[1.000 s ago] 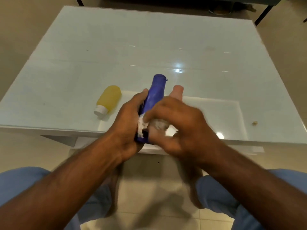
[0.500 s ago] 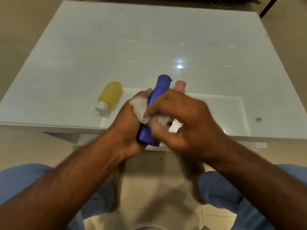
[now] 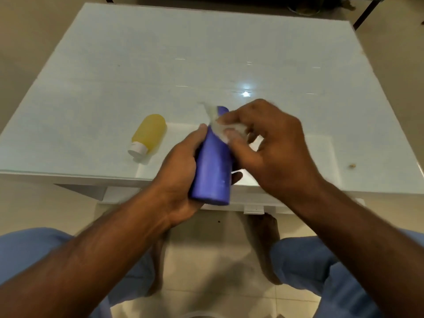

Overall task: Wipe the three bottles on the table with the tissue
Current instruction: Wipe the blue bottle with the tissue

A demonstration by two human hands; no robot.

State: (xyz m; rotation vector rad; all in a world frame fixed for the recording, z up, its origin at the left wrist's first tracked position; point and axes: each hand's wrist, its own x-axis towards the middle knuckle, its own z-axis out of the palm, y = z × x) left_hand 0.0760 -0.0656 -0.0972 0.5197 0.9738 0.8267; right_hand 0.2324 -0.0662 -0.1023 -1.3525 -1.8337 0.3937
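My left hand [image 3: 176, 173] grips the lower body of a blue bottle [image 3: 213, 171], held tilted over the table's near edge with its top pointing away from me. My right hand [image 3: 270, 148] pinches a crumpled white tissue [image 3: 221, 129] against the bottle's upper end. A yellow bottle [image 3: 150, 131] with a white cap lies on its side on the glass table [image 3: 160, 72], to the left of my hands. The pink bottle seen behind my hands in the earlier frames is hidden now.
A small brown crumb [image 3: 351, 166] lies near the table's right front edge. My knees in blue trousers [image 3: 321, 260] and my bare feet are below the table edge. A dark table leg [image 3: 363, 13] stands at the far right.
My right hand slid the tissue up the blue bottle from its middle to its top end. The bottle's lower body is now bare, and the pink bottle has gone out of sight.
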